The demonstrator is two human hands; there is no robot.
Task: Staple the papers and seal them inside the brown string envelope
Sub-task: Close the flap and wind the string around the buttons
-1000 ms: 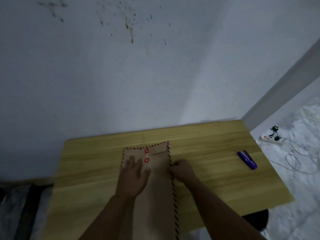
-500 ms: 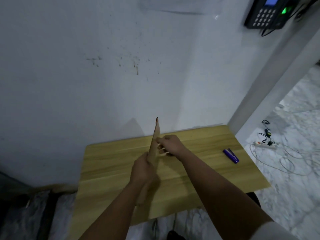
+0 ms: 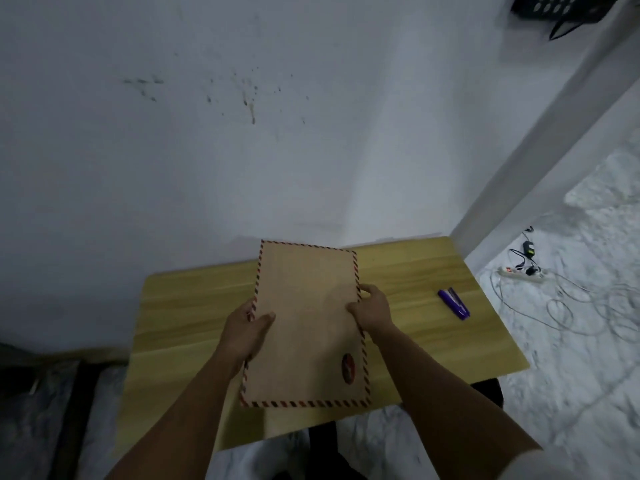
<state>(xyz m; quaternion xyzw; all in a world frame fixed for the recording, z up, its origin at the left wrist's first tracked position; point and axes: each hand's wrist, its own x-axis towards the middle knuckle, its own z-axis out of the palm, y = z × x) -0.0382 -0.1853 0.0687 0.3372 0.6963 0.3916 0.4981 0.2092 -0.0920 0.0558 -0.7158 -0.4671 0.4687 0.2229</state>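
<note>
Both forearms reach forward over the wooden surface (image 3: 194, 306), each of the two hands taking one long edge of the brown envelope (image 3: 308, 323). The left hand (image 3: 247, 329) grips the left edge, thumb laid across the face and fingers curled behind. The right hand (image 3: 372, 308) pinches the right edge in the same way, thumb on the face. The envelope is a flat kraft-paper rectangle bordered with red and dark diagonal stripes; it is held above the surface, plain side toward the camera, with a dark red oval mark (image 3: 348, 367) near its lower right corner. A purple stapler (image 3: 453, 303), narrow and wedge-shaped, lies on the surface well apart to the right. The surface shows a pale yellow wood grain.
</note>
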